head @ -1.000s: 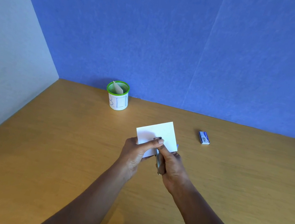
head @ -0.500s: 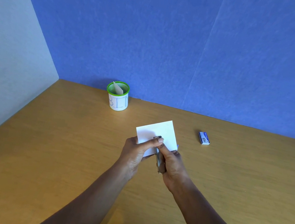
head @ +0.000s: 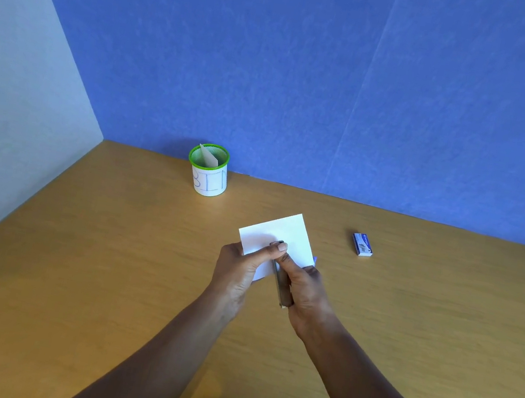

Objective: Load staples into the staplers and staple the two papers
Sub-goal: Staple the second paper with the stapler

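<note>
White papers (head: 283, 232) lie tilted on the wooden desk (head: 105, 259) in the middle of the view. A thin blue edge peeks out at their right corner. My left hand (head: 238, 271) pinches their near edge, thumb on top. A slim silver stapler (head: 281, 283) reaches onto the papers' near edge, and my right hand (head: 307, 288) is closed around it. My left thumb tip rests at the stapler's front end. My hands hide the stapler's jaws and the papers' near edge.
A small blue-and-white staple box (head: 363, 245) lies to the right of the papers. A green-rimmed white cup (head: 208, 172) with a folded slip inside stands at the back, against the blue wall. A pale wall borders the desk's left side.
</note>
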